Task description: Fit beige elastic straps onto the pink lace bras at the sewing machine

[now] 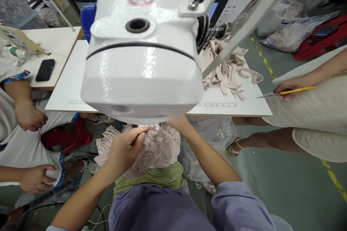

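A bundle of pale pink lace fabric [154,148] lies bunched over my lap, below the front of a white sewing machine [143,75]. My left hand [127,149] is closed on the lace, its thumb and forefinger pinched along the upper edge. On the other side of the bundle, my right hand [179,123] reaches under the machine head beside the lace. The machine hides its fingers, so I cannot tell how they are held. The needle area is out of sight behind the machine head.
Beige fabric strips [225,68] are heaped on the white table [244,104], right of the machine. At right, a person's hand [292,88] holds yellow-handled scissors [300,89]. Another person sits at left, near a black phone [45,70]. A clear plastic bag [214,133] hangs below the table.
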`<state>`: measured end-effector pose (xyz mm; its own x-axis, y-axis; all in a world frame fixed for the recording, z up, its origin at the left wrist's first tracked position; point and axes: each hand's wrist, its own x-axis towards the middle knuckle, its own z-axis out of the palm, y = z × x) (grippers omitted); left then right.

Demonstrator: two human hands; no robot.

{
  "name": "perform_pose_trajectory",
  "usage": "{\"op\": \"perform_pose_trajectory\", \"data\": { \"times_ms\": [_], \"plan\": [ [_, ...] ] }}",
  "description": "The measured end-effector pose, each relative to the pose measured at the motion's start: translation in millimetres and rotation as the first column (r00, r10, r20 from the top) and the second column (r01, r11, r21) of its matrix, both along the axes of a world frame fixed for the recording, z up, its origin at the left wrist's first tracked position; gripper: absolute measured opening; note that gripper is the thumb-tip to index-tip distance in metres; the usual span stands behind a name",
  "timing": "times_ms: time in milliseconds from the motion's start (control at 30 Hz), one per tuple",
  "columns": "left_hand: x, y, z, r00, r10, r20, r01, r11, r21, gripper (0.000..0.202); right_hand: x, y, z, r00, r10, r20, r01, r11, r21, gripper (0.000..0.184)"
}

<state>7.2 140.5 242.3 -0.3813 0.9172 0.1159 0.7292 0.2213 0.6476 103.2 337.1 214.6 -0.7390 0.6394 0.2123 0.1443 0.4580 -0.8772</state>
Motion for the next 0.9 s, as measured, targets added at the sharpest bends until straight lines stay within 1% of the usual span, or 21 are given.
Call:
{"op": "perform_pose_trajectory", "data": {
  "times_ms": [67,167,333,533,700,900],
  "plan": [
    [-1,-2,-0.2,1.000,-0.001,-0.031,0.001,1.000,0.022,0.028,1,-1,-1.6,1.000,-0.027,-0.014,0.026,0.999,-0.037,0.012],
    [-2,-4,-1.5,0.998,0.011,-0.060,-0.007,0.998,0.060,0.027,0,-1,-4.0,0.999,-0.028,-0.022,0.026,0.995,-0.094,0.005],
    [-5,-7,-6.6,0.995,0.066,-0.068,-0.060,0.995,0.081,0.025,0,-3,-2.2,0.999,-0.022,-0.033,0.017,0.989,-0.147,0.011],
    [-8,-10,-11.1,0.995,0.081,-0.052,-0.076,0.993,0.090,0.025,6,-6,2.9,0.998,-0.024,-0.062,0.014,0.987,-0.161,0.010],
    [-8,-9,-10.9,0.997,0.069,-0.044,-0.065,0.993,0.097,0.025,5,-5,3.6,0.997,-0.015,-0.070,0.003,0.985,-0.173,0.007],
    [-6,-7,-9.7,0.997,0.068,-0.043,-0.064,0.993,0.102,0.024,4,-4,2.0,0.998,-0.022,-0.062,0.012,0.989,-0.149,0.004]
  ]
}}
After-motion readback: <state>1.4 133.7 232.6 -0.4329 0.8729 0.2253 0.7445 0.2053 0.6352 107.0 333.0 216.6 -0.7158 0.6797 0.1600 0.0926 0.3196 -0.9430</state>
